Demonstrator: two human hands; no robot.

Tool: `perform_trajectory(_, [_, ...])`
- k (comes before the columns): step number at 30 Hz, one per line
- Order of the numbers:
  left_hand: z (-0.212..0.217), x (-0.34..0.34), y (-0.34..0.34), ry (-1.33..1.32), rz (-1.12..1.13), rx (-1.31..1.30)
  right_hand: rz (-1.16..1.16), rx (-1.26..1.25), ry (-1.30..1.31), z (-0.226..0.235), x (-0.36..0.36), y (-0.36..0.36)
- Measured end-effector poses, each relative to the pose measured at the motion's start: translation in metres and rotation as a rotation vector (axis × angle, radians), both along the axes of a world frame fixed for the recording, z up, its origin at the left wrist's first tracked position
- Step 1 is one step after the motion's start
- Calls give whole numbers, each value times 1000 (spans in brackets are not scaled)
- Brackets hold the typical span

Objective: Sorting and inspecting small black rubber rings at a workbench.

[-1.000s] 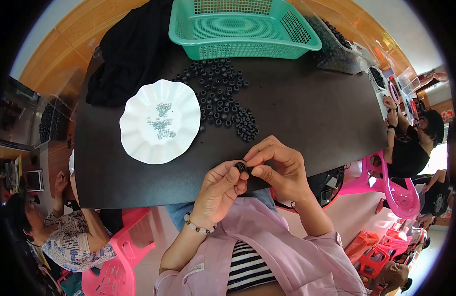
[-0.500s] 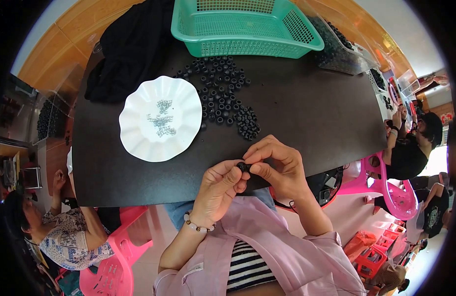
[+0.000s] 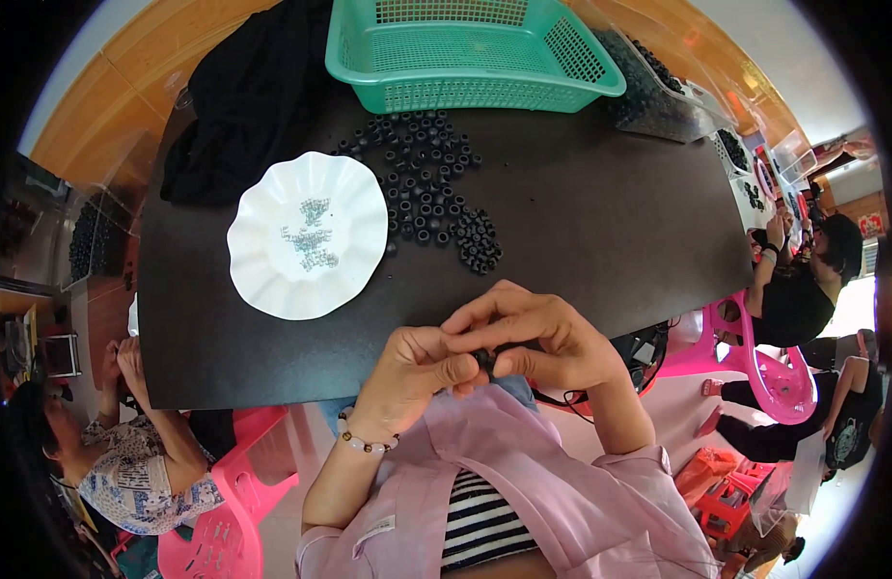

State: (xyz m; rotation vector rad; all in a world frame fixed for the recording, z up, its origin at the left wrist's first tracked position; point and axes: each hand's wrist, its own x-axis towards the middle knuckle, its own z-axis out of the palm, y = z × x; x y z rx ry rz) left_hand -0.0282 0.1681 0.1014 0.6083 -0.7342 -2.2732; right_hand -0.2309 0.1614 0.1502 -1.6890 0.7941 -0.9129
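My left hand (image 3: pixel 414 374) pinches a small black round piece (image 3: pixel 483 359) between thumb and fingers, just off the near edge of the table. Against the piece's other side is the thumb of my right hand (image 3: pixel 552 340), whose fingers arch over and meet the left ones, hiding most of it. Beyond my hands lies a spread of loose black ring-shaped pieces (image 3: pixel 431 179). Next to them is a tight round cluster (image 3: pixel 478 241) of similar pieces. A white scalloped plate (image 3: pixel 354 275) to the left carries tiny clear bits (image 3: pixel 311 234) in its middle.
A green plastic basket (image 3: pixel 475 95) stands at the far edge, beside a clear bin (image 3: pixel 658 111) with dark pieces. Black cloth (image 3: pixel 229 125) lies at the far left. People sit at the left (image 3: pixel 137 473) and right (image 3: pixel 803 289), near pink chairs (image 3: pixel 782 391).
Both hands have come slightly nearer to my body with the black piece. The right fingers now reach over onto the left hand, covering more of the piece.
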Motion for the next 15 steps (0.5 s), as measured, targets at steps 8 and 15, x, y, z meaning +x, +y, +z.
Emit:
perform_trajectory(8, [25,7,16,-105,-146,26,90,-8,56,14,-6,19])
perform_trajectory(15, [63,17,33,-172,-143,-131,112,-181,49,40,1,40])
